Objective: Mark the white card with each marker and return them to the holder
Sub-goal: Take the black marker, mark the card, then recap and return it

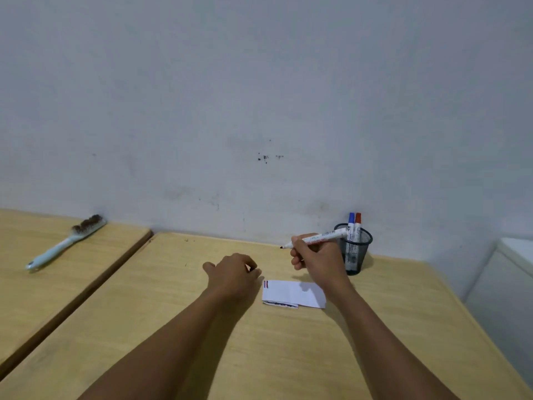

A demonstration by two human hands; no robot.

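Note:
A folded white card lies on the wooden table, with blue, red and dark strokes at its upper left corner. My right hand is above the card's far right side, gripping an uncapped black-tipped white marker with its tip pointing left. My left hand hovers just left of the card with curled fingers; something small and dark shows at the fingertips, too small to identify. A black mesh holder stands behind my right hand, holding a blue-capped marker and a red-capped marker.
A second wooden table adjoins on the left, and a light blue brush lies on it. A grey wall runs behind both tables. A white cabinet stands at the right edge.

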